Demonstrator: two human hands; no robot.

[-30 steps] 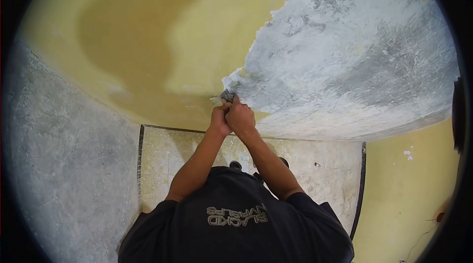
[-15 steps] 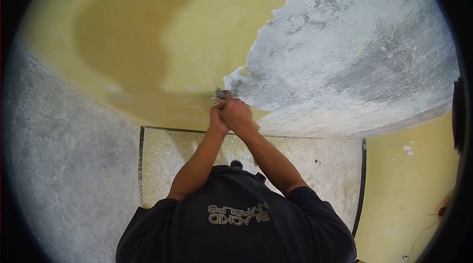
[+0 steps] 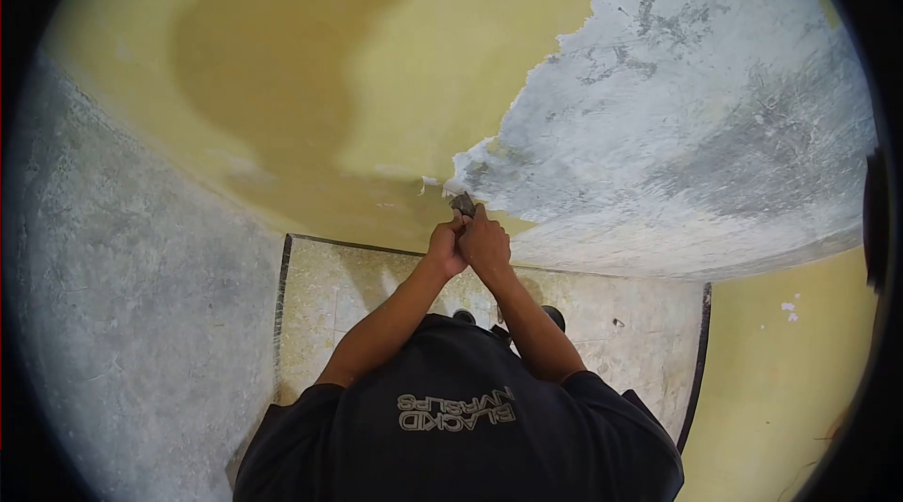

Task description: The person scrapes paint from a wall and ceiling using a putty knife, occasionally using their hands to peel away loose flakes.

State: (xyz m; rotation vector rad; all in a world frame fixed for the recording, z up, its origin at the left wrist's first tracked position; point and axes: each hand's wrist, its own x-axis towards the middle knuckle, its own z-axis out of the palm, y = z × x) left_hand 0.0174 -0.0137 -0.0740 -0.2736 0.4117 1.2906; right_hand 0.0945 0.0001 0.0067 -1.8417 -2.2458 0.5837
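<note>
Both my hands are closed together on a small scraper with a dark, flat blade [image 3: 463,205]; its handle is hidden in my fingers. My left hand [image 3: 446,248] presses in from the left, its thumb near the blade. On the other side my right hand [image 3: 486,244] wraps the grip, a finger extended along the tool. The blade lies at the yellow painted wall [image 3: 423,107], just below the ragged edge of a bare grey-white patch [image 3: 658,107]. A loose curl of paint [image 3: 455,186] hangs by the blade tip.
A grey, rough wall [image 3: 160,267] stands on the left. Below is a speckled pale floor [image 3: 621,342] with a dark border [image 3: 701,351]. Another yellow wall [image 3: 790,370] with small white chips rises at the right. A broad shadow [image 3: 273,69] falls on the painted wall.
The whole view has shifted, so the wall patch sits farther right. My hands and the scraper have drawn slightly down and right along the wall, and the paint curl now shows clearly.
</note>
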